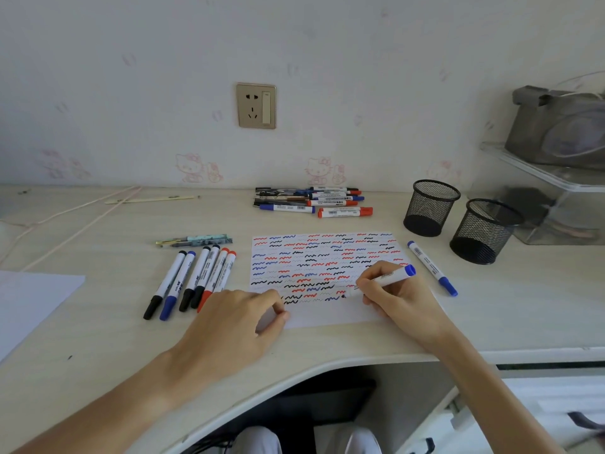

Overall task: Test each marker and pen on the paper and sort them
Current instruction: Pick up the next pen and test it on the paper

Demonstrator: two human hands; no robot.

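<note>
A white paper [330,317] covered with red, blue and black squiggles lies on the desk. My right hand [399,299] grips a white marker [389,277] with a blue end, its tip touching the paper near the lower rows. My left hand [239,317] rests on the paper's lower left corner with fingers curled under. A row of several capped markers [193,283] lies left of the paper. One blue marker [432,268] lies to its right. A pile of markers and pens [311,202] sits behind the paper.
Two black mesh pen cups [431,208] [484,231] stand at the right. A teal pen [196,240] lies above the marker row. A clear organiser [556,204] with a grey bag fills the far right. A white sheet [29,303] lies left.
</note>
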